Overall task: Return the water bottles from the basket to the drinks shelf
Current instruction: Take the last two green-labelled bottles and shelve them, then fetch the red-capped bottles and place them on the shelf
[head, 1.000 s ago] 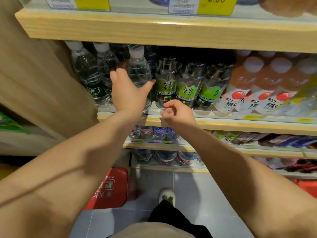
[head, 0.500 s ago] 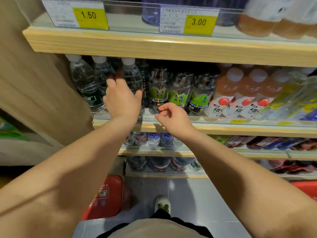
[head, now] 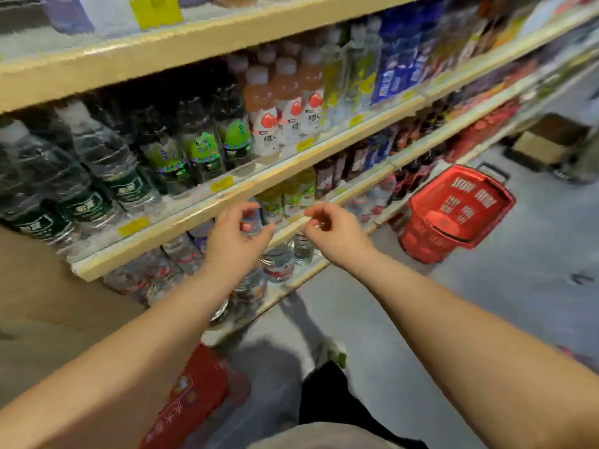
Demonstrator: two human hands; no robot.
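Observation:
Clear water bottles with dark green labels [head: 97,176] stand in a row at the left end of the drinks shelf [head: 181,222]. My left hand [head: 236,244] hovers in front of the shelf edge, below that row, with its fingers apart and nothing in it. My right hand [head: 337,234] is beside it, loosely curled and holding nothing. A red shopping basket [head: 453,215] sits on the floor to the right, against the bottom shelf. The picture is blurred and I cannot make out any bottles inside it.
Green-labelled bottles [head: 201,150] and pink drinks [head: 285,105] fill the same shelf further right. More bottles sit on the lower shelves [head: 278,260]. A red box [head: 191,396] lies on the grey floor by my feet. Cardboard boxes [head: 547,144] stand at the far right.
My left hand has let go of the bottle on the shelf and pulled back and down. My right hand has left the shelf edge. My view has swung right, showing the red basket.

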